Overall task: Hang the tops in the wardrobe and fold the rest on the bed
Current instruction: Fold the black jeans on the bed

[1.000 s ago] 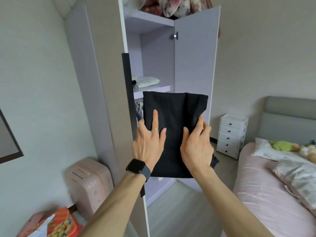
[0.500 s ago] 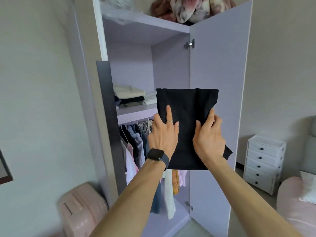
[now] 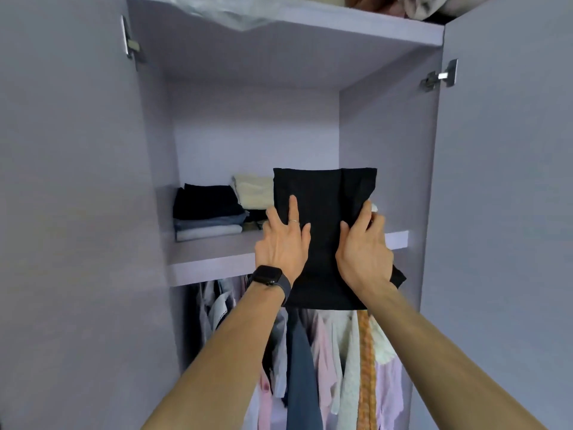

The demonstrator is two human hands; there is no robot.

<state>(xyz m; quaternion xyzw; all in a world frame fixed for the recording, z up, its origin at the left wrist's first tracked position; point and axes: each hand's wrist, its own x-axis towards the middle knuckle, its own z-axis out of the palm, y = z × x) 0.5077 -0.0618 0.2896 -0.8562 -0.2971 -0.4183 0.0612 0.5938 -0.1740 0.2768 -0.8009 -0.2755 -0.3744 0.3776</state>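
My left forearm (image 3: 223,352) bare, a black square-faced watch (image 3: 268,275) on a dark band just behind my left hand (image 3: 283,243), a thin silver ring (image 3: 294,221) on one of its fingers, my right forearm (image 3: 443,352) and right hand (image 3: 364,246) bare

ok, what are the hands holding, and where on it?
A folded black garment: left hand grips its left edge, right hand its right edge.

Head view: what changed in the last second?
The person turned from the bed to face the wardrobe, closer in, carrying the folded black garment toward the shelf of folded clothes. Nothing taken or released: left hand and right hand keep the same hold.
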